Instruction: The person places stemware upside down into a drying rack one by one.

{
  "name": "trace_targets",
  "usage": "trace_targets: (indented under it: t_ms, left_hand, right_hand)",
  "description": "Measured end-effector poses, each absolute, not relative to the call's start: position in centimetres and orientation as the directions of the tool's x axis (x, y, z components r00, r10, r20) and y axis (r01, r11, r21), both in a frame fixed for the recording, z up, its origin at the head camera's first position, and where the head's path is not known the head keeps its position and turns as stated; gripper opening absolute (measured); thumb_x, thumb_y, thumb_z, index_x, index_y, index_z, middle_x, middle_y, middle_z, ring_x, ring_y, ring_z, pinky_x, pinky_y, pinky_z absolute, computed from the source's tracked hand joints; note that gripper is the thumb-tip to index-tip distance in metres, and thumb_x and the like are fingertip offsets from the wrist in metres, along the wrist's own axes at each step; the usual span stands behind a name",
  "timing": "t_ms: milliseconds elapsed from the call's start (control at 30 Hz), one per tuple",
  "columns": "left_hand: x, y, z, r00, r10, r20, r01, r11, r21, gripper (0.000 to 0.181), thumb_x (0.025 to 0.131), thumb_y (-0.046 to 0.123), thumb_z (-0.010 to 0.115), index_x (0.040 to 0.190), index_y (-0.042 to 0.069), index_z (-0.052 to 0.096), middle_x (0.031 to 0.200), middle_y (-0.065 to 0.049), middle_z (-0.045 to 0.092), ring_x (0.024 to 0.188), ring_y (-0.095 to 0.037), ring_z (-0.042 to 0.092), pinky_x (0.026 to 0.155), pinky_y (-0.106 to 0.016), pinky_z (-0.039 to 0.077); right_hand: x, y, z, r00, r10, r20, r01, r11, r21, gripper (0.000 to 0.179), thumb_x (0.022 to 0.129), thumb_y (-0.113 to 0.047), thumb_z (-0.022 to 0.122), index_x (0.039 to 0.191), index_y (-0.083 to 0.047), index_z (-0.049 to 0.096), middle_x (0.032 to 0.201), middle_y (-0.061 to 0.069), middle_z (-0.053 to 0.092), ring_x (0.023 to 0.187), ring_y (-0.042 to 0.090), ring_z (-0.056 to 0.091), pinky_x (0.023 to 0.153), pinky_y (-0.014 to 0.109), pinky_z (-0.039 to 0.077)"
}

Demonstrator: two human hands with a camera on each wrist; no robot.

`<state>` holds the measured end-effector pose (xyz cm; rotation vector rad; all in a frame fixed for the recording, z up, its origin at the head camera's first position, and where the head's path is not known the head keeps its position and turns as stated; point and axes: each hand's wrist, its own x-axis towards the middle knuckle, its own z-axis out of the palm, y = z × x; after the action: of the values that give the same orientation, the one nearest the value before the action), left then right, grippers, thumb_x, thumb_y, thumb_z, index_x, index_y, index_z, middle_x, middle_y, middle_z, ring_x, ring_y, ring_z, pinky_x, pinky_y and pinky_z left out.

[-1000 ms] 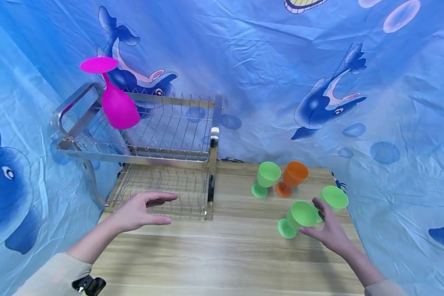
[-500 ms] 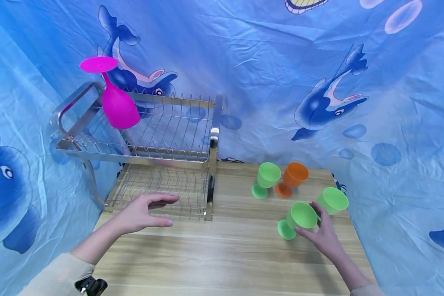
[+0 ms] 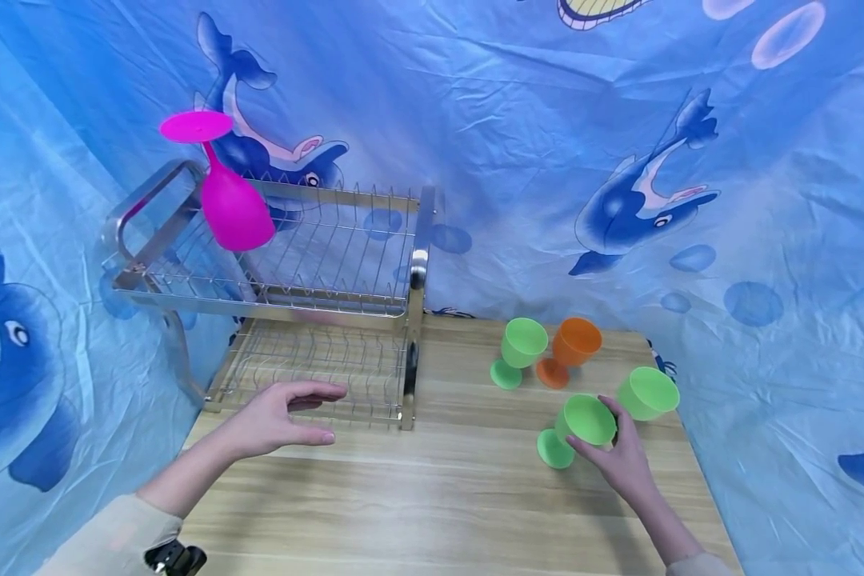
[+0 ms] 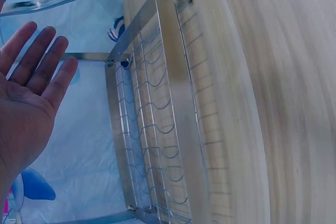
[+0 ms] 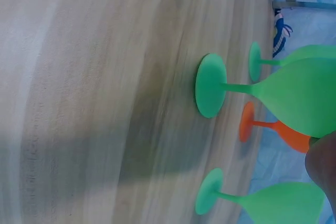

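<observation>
One goblet is racked and four more are down on the worktop [image 3: 439, 500] in what we judge to be an early stage of the work. We see the magenta goblet [image 3: 238, 210] foot up and leaning at the left end of the upper tier of the metal rack [image 3: 418, 268], with no hand on it; we count that placement as done.

At right, our right grip [image 3: 625, 460] pinches the bowl of the front green goblet [image 3: 586, 420], thumb on one side and fingers on the other. The goblet is upright, and its foot appears to be down on the worktop, so we judge it taken hold of but not yet lifted.

Three others are untouched: the right-hand green goblet [image 3: 648, 392] just beyond our fingers, and, farther back, the orange goblet [image 3: 576, 342] just beside the rear green goblet [image 3: 524, 342]. All three stand upright, and none is in the rack.

At left, our left grip [image 3: 268, 418] hangs spread before the rack's lower tier, thumb well apart from the fingers, holding nothing.
</observation>
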<state>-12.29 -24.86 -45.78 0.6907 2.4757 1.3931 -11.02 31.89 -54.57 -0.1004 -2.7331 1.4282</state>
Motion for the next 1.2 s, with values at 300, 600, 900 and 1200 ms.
trace_targets:
  t_ms: [300,600,900,1200]
  left_hand:
    - [-11.8,-24.2,-46.4,-0.854,0.519,0.033,0.290,0.423,0.858,0.055,0.091,0.022,0.088,0.141,0.009,0.068,0.140,-0.008,0.070,0.131,-0.023,0.065,0.111,-0.035,0.054]
    - [-11.8,-21.7,-45.9,-0.835,0.549,0.023,0.289,0.404,0.868,0.058,0.091,0.029,0.088,0.142,0.010,0.068,0.141,-0.008,0.070,0.130,-0.027,0.066,0.112,-0.038,0.053]
    - [-12.7,-17.6,-44.7,-0.803,0.596,0.036,0.324,0.384,0.865,0.060,0.089,0.030,0.090,0.141,0.011,0.069,0.140,-0.001,0.071,0.130,-0.022,0.066,0.112,-0.037,0.053]
    - [-13.2,-14.1,-43.9,-0.779,0.619,0.098,0.348,0.296,0.890,0.057,0.087,0.030,0.092,0.137,0.010,0.072,0.135,-0.001,0.073,0.125,-0.022,0.069,0.110,-0.035,0.054]
  right_hand:
    - [-10.9,30.5,-52.4,-0.997,0.069,0.044,-0.004,0.495,-0.869,0.094,0.089,-0.017,0.090,0.163,-0.005,0.033,0.161,0.022,0.040,0.138,0.030,0.046,0.099,0.006,0.038]
    - [-10.0,27.8,-48.7,-0.995,-0.031,0.093,-0.098,0.264,-0.959,0.082,0.091,0.004,0.081,0.159,0.000,0.035,0.150,0.012,0.047,0.124,0.009,0.053,0.096,0.012,0.050]
    - [-9.9,24.4,-45.7,-0.978,-0.150,0.144,-0.152,0.039,-0.988,0.077,0.092,0.014,0.072,0.159,-0.001,0.037,0.148,0.004,0.048,0.122,0.011,0.058,0.095,0.021,0.059]
    - [-9.7,21.4,-44.3,-0.947,-0.242,0.212,-0.187,-0.122,-0.975,0.078,0.089,0.019,0.068,0.158,-0.003,0.038,0.148,0.004,0.051,0.121,0.014,0.061,0.095,0.026,0.061]
